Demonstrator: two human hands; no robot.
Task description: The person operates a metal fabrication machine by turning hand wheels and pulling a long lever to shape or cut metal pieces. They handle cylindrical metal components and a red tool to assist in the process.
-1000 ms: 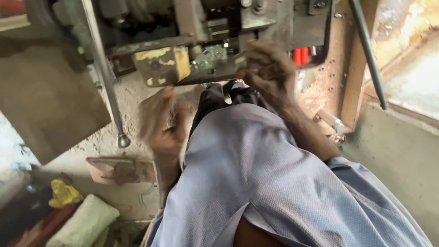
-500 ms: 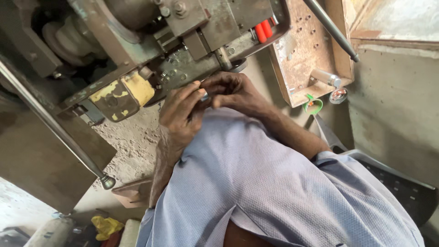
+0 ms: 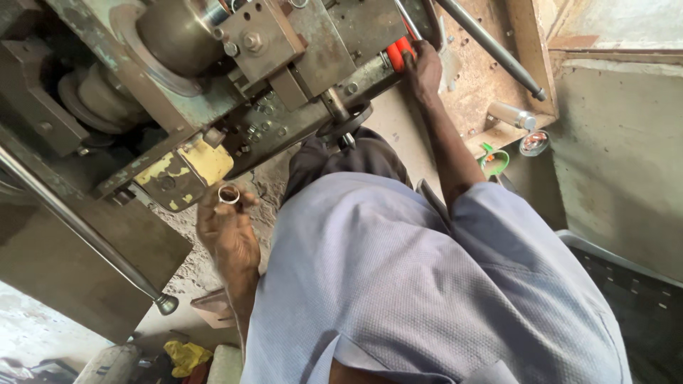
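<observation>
L hand (image 3: 229, 238) fingers pinch metal ring (image 3: 229, 194), bore facing camera, axis upward.

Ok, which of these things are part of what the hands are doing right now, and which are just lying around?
In hand:
- small metal ring, held in the left hand
- red handle on the machine, gripped by the right hand

Lying about:
- metal cylinder on the rusty shelf
- green clip
- yellow rag on the floor
- long lever with a ball end

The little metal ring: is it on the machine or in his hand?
In hand: the left hand pinches the ring at its fingertips, clear of the machine.
</observation>
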